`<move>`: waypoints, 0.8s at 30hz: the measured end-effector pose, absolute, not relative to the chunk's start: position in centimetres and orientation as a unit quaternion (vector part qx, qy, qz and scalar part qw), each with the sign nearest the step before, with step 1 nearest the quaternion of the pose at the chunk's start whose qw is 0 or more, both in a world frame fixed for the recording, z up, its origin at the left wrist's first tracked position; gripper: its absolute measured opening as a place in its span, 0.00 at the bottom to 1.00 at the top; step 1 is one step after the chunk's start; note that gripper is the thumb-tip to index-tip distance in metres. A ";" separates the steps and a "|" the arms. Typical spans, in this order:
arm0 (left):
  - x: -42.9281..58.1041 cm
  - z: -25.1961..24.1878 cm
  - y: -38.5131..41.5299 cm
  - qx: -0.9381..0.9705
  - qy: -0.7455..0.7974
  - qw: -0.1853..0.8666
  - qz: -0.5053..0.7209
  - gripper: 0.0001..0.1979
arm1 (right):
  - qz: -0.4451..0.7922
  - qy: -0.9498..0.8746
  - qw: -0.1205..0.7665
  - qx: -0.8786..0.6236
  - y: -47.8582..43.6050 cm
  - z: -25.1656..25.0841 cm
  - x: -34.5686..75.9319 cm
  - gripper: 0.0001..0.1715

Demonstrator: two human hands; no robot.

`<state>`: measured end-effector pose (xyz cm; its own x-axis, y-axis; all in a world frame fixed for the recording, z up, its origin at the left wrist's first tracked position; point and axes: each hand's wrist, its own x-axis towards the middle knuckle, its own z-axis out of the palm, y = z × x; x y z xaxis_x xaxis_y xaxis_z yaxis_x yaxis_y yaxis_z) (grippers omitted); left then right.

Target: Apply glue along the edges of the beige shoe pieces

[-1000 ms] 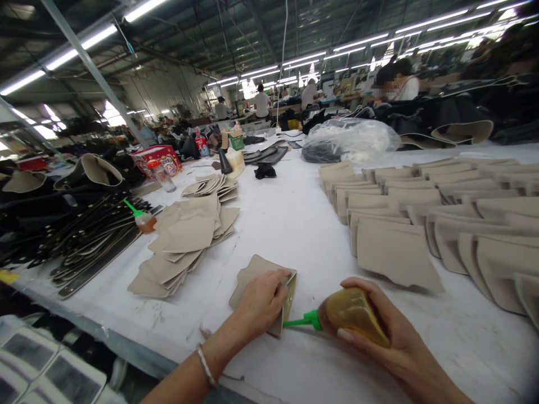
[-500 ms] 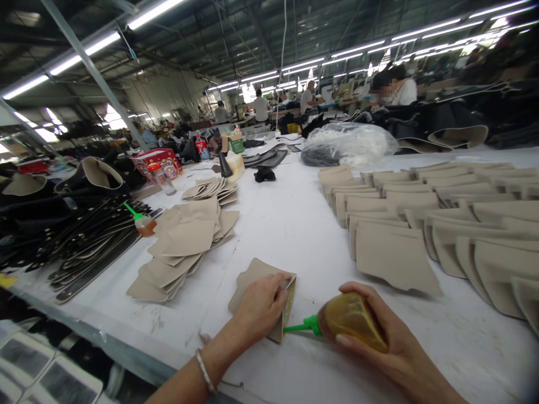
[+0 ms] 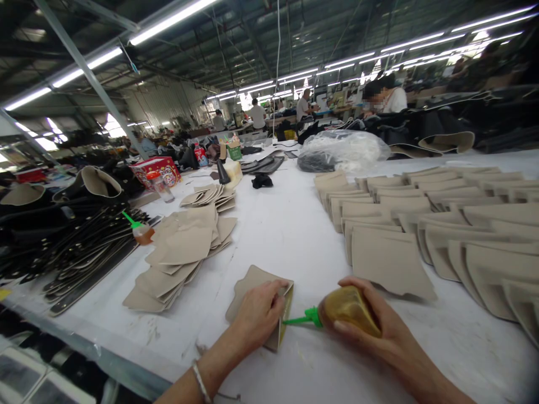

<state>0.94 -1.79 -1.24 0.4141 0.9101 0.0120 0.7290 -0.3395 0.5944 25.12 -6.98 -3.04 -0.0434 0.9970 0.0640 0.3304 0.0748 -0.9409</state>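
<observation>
Under my left hand (image 3: 261,310) lies a beige leather piece (image 3: 246,287) on the white table. My fingers are closed on its right edge, where a strip is lifted and looks wet and yellowish. My right hand (image 3: 381,322) is wrapped round a squeeze bottle (image 3: 350,310) of amber liquid, tilted on its side. The bottle's green nozzle (image 3: 304,318) points left, and its tip is at the lifted edge, just right of my left fingers. A bracelet (image 3: 201,381) circles my left wrist.
Stacked beige pieces (image 3: 185,241) lie to the left, and rows of overlapping beige pieces (image 3: 389,261) to the right. Another green-tipped bottle (image 3: 143,233) stands beside black straps (image 3: 92,264). Farther back are a clear plastic bag (image 3: 345,150) and a red box (image 3: 158,169). People sit in the background.
The nozzle tip has moved up along the leather piece's right edge from near its lower corner. My left hand still holds the piece. The whole view has shifted slightly.
</observation>
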 end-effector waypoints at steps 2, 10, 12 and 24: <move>1.0 -1.1 -1.8 0.798 0.516 0.261 0.171 0.20 | 0.439 -0.581 0.413 -0.547 -7.3 -3.0 24.9 0.34; 1.0 -1.0 -1.8 0.793 0.516 0.267 0.181 0.20 | 0.360 -0.567 0.445 -0.592 -7.2 -2.5 24.8 0.31; 1.0 -1.1 -1.8 0.793 0.515 0.267 0.185 0.20 | 0.387 -0.560 0.450 -0.578 -7.7 -2.1 24.4 0.31; -2.0 -1.1 -0.9 0.732 0.605 0.201 0.240 0.19 | 0.674 -0.108 0.597 -0.422 -8.9 -2.0 27.7 0.27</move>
